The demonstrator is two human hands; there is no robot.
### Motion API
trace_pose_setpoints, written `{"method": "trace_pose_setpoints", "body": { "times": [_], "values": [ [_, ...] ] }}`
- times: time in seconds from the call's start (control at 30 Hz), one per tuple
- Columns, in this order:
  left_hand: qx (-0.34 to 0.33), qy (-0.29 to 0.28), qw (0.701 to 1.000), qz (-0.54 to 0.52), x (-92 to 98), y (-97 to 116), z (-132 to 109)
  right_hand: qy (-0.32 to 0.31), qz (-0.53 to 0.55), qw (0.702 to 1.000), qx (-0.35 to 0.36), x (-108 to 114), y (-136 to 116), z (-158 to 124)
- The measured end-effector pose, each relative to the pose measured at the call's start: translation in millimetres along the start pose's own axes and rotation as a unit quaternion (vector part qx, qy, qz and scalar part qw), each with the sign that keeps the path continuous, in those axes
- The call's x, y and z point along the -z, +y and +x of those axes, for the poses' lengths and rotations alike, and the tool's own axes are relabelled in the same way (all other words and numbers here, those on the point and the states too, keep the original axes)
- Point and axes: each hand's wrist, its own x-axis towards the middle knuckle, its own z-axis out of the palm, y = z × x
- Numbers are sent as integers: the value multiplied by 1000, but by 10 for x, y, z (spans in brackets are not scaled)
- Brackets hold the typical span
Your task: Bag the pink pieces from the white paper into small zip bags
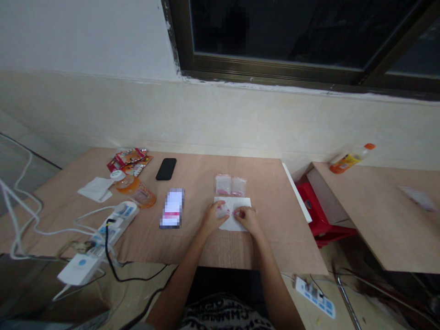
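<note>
A dark window [275,36] tops a plaster wall [85,91]; a red stool [318,215], apparently plastic, stands beside a plywood table [261,183].

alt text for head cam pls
A person's left hand and right hand rest on a white paper sheet on a wooden table, just below two clear plastic bags with pink contents; a black smartphone lies farther left.

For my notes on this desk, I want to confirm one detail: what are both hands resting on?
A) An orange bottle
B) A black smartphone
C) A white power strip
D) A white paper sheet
D. The left hand and the right hand both lie on the white paper sheet, whose edges show around them.
</note>
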Motion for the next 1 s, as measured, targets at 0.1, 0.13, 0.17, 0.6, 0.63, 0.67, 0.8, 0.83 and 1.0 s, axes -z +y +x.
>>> {"method": "trace_pose_setpoints", "body": {
  "times": [0.1,0.13,0.17,0.6,0.63,0.67,0.8,0.83,1.0],
  "values": [
    [2,6,1000,-5,0,1,-1,4,-13,1000,-9,2,8,1],
    [3,9,1000,-6,-1,-2,-2,5,-15,1000,-10,0,13,2],
    [1,11,1000,-7,-2,-6,-2,7,-16,1000,-10,-3,19,2],
    [-2,4,1000,9,-12,-13,2,16,5,1000,-1,-30,44,7],
    [-2,5,1000,7,-14,-14,2,18,9,1000,-1,-27,45,8],
    [-2,5,1000,5,-16,-15,2,21,14,1000,0,-24,45,9],
    [-4,10,1000,-2,-27,-31,2,38,44,998,5,-23,43,32],
    [-5,12,1000,-3,-30,-37,1,40,56,998,7,-27,39,42],
    [-7,14,1000,3,-39,-74,-1,53,108,993,21,-68,-29,110]
  ]
}}
